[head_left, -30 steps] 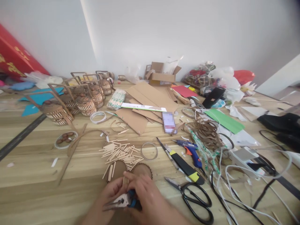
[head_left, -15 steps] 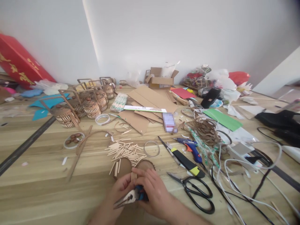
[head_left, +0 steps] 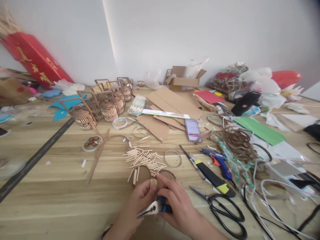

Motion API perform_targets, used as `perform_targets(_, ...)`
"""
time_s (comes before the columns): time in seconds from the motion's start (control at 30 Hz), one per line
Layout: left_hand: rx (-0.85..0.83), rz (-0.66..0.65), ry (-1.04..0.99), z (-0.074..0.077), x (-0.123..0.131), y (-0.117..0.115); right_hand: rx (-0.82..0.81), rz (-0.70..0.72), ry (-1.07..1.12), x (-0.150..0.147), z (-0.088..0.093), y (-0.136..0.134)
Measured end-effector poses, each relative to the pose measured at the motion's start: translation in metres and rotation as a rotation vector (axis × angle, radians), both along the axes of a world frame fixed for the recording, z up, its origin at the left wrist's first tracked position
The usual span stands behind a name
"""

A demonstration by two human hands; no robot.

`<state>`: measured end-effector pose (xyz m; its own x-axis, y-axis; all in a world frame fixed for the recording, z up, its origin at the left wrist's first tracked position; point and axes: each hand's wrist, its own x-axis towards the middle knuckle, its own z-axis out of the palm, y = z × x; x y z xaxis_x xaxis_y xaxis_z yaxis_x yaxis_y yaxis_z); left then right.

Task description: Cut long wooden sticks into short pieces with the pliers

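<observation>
My left hand (head_left: pixel 138 205) pinches a small bundle of short wooden sticks (head_left: pixel 153 182) upright between thumb and fingers. My right hand (head_left: pixel 178 203) is closed around the blue handles of long-nose pliers (head_left: pixel 149 210), whose metal jaws point left, below the bundle. The right index finger stretches forward beside the sticks. Two round brown discs (head_left: pixel 144 174) lie just beyond my hands, with a few sticks on the left one; the right one is partly hidden by my fingers. A loose pile of sticks (head_left: pixel 141 158) spreads behind them.
Black scissors (head_left: pixel 226 210), a yellow-black utility knife (head_left: pixel 212 176) and a blue glue gun (head_left: pixel 220 161) lie to the right, near tangled cables (head_left: pixel 265 190). Small handled baskets (head_left: pixel 108 111) stand back left. Cardboard sheets (head_left: pixel 172 103) and a ring of brown beads (head_left: pixel 92 143) are farther back.
The view has turned left, so everything sits farther right. My right fingertips have shifted off the stick bundle, showing more of its top. Both hands keep their holds.
</observation>
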<state>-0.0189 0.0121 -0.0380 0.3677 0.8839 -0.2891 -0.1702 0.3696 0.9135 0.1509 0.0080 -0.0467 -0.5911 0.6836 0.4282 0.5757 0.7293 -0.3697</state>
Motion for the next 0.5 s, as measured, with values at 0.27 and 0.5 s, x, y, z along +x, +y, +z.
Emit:
perform_targets(0.27, 0.249, 0.091, 0.671, 0.024, -0.024, 0.017, -0.122, -0.237, 0.134, 0.011, 0.006, 0.018)
perform_targets(0.5, 0.712, 0.096, 1.348, 0.025, -0.022, 0.062, -0.174, -0.453, 0.123, 0.034, 0.003, 0.042)
